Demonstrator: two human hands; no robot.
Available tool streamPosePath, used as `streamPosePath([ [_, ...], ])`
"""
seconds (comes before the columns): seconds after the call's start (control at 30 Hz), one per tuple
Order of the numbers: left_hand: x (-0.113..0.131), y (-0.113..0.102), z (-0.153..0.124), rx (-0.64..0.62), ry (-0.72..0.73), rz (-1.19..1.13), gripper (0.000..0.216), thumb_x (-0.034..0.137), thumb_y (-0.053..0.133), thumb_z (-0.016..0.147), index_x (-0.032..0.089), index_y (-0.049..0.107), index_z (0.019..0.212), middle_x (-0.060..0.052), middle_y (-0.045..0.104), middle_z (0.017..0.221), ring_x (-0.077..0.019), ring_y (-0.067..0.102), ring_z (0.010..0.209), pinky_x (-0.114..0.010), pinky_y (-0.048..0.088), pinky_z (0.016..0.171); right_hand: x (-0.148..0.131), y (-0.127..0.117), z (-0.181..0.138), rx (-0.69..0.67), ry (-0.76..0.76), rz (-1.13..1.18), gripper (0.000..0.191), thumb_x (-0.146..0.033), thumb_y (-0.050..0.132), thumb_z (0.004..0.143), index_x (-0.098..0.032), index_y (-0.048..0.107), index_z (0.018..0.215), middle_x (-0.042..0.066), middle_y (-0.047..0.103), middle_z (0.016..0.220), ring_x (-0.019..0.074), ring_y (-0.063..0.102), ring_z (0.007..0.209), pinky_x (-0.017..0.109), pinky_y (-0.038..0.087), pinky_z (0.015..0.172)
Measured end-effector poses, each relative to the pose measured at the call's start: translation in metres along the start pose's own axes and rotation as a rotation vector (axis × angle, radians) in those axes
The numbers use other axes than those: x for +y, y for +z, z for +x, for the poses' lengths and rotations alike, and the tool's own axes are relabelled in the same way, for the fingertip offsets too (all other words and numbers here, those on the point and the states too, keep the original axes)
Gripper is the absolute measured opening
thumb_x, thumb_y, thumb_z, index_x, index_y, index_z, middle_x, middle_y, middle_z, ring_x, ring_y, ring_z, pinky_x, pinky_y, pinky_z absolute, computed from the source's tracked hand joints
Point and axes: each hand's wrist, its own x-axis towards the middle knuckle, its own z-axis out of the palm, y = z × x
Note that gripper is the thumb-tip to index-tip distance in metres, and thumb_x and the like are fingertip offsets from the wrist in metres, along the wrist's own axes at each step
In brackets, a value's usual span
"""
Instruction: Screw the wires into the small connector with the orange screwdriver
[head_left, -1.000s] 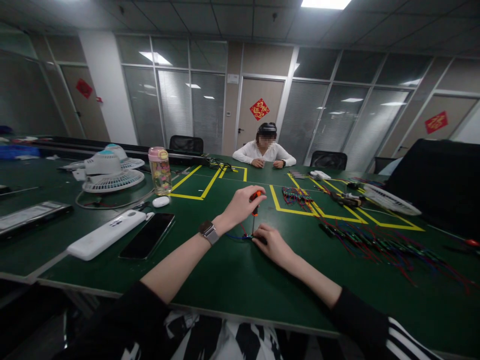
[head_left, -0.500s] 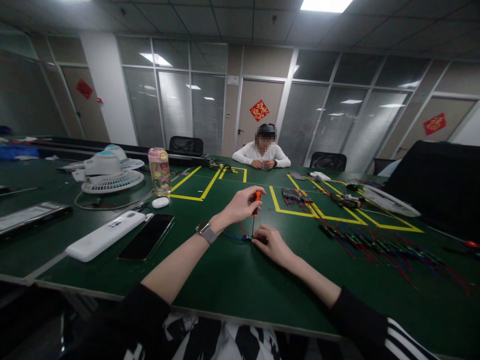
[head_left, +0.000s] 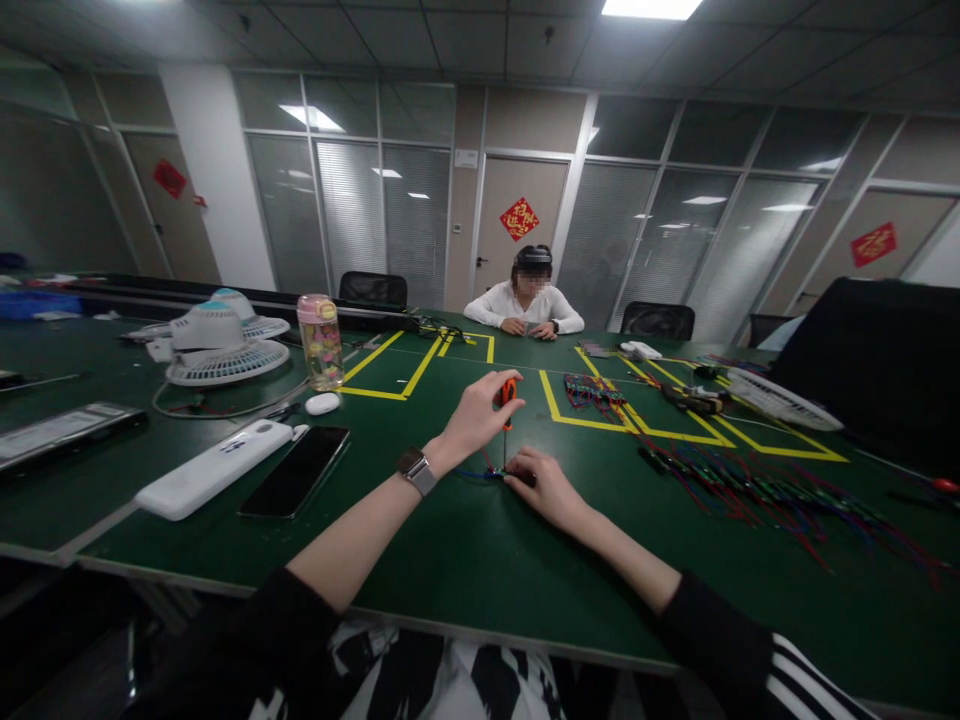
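My left hand [head_left: 480, 412], with a watch on its wrist, is closed round the orange handle of a small screwdriver [head_left: 507, 396] held upright, tip down. The tip meets a small part with blue and red wires [head_left: 484, 473] lying on the green table [head_left: 465, 550]. My right hand [head_left: 546, 484] rests on the table just right of the tip, fingers pinched on that wired part.
A black phone [head_left: 294, 470], a white power bank [head_left: 212, 468], a white earbud case [head_left: 322, 403], a pink bottle [head_left: 320, 341] and white fans [head_left: 225, 345] lie to the left. Piles of red and blue wired parts [head_left: 757, 490] spread to the right. A person in white [head_left: 525, 305] sits across.
My left hand has shifted slightly on the screwdriver handle; the tip stays on the wired part. My right hand holds the same spot. The person opposite moved their hands a little.
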Motion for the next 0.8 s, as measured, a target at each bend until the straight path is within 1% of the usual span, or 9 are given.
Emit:
streamPosePath([
  [0.07, 0.0013, -0.0001, -0.0003, -0.057, -0.021, -0.064, 0.033, 0.021, 0.058, 0.079, 0.020, 0.055, 0.112, -0.005, 0.060, 0.107, -0.0156, 0.060, 0.089, -0.030, 0.048, 0.083, -0.0001, 0.0001, -0.0003, 0.006, -0.002, 0.014, 0.006, -0.014, 0.057, 0.078, -0.015, 0.062, 0.078, 0.003, 0.055, 0.078, 0.0134, 0.052, 0.067, 0.025, 0.042, 0.064],
  [0.2, 0.0029, -0.0011, -0.0005, -0.174, -0.091, -0.246, 0.039, 0.019, 0.051, 0.082, 0.022, 0.049, 0.121, -0.005, 0.060, 0.105, -0.0108, 0.062, 0.071, -0.024, 0.052, 0.066, 0.0018, 0.0012, -0.0007, 0.011, 0.000, 0.038, 0.006, -0.015, 0.057, 0.078, -0.014, 0.062, 0.077, 0.003, 0.055, 0.077, 0.0130, 0.051, 0.065, 0.024, 0.041, 0.062],
  [0.3, 0.0045, -0.0020, -0.0016, -0.205, -0.133, -0.332, 0.040, 0.020, 0.049, 0.083, 0.022, 0.048, 0.123, -0.005, 0.060, 0.100, -0.0112, 0.063, 0.071, -0.023, 0.053, 0.062, 0.0031, 0.0017, -0.0011, 0.013, -0.001, 0.048, 0.006, -0.016, 0.057, 0.079, -0.014, 0.063, 0.077, 0.003, 0.055, 0.078, 0.0130, 0.052, 0.066, 0.024, 0.041, 0.062],
  [0.37, 0.0060, -0.0024, -0.0026, -0.194, -0.146, -0.371, 0.038, 0.021, 0.048, 0.084, 0.022, 0.049, 0.122, -0.006, 0.059, 0.101, -0.0122, 0.063, 0.075, -0.023, 0.054, 0.063, 0.0033, 0.0015, -0.0011, 0.018, 0.001, 0.051, 0.007, -0.016, 0.057, 0.079, -0.014, 0.063, 0.078, 0.003, 0.056, 0.079, 0.0132, 0.052, 0.066, 0.024, 0.041, 0.062],
  [0.47, 0.0081, -0.0016, -0.0041, -0.160, -0.142, -0.421, 0.035, 0.021, 0.046, 0.085, 0.022, 0.052, 0.120, -0.007, 0.054, 0.108, -0.0127, 0.063, 0.083, -0.024, 0.054, 0.069, 0.0028, 0.0013, -0.0008, 0.022, 0.007, 0.056, 0.007, -0.016, 0.057, 0.079, -0.014, 0.064, 0.078, 0.003, 0.056, 0.078, 0.0134, 0.053, 0.067, 0.025, 0.042, 0.063],
  [0.6, 0.0086, 0.0011, -0.0048, -0.149, -0.133, -0.423, 0.035, 0.019, 0.045, 0.086, 0.023, 0.052, 0.120, -0.006, 0.053, 0.107, -0.0107, 0.062, 0.080, -0.024, 0.054, 0.070, 0.0034, 0.0026, -0.0002, 0.021, 0.030, 0.062, 0.007, -0.017, 0.058, 0.078, -0.014, 0.064, 0.077, 0.003, 0.056, 0.078, 0.0130, 0.052, 0.066, 0.024, 0.042, 0.062],
  [0.7, 0.0071, 0.0013, -0.0043, -0.112, -0.126, -0.341, 0.033, 0.019, 0.048, 0.085, 0.022, 0.054, 0.117, -0.005, 0.053, 0.101, -0.0097, 0.060, 0.075, -0.023, 0.053, 0.066, 0.0048, 0.0041, 0.0003, 0.023, 0.049, 0.067, 0.007, -0.018, 0.059, 0.078, -0.014, 0.065, 0.077, 0.003, 0.056, 0.077, 0.0128, 0.052, 0.065, 0.025, 0.042, 0.062],
  [0.8, 0.0062, -0.0013, -0.0032, -0.033, -0.098, -0.189, 0.027, 0.021, 0.056, 0.080, 0.021, 0.059, 0.108, -0.003, 0.053, 0.093, -0.0105, 0.056, 0.075, -0.021, 0.050, 0.063, 0.0052, 0.0045, 0.0007, 0.026, 0.070, 0.077, 0.008, -0.018, 0.059, 0.077, -0.014, 0.065, 0.078, 0.003, 0.057, 0.077, 0.0132, 0.053, 0.066, 0.025, 0.042, 0.062],
])
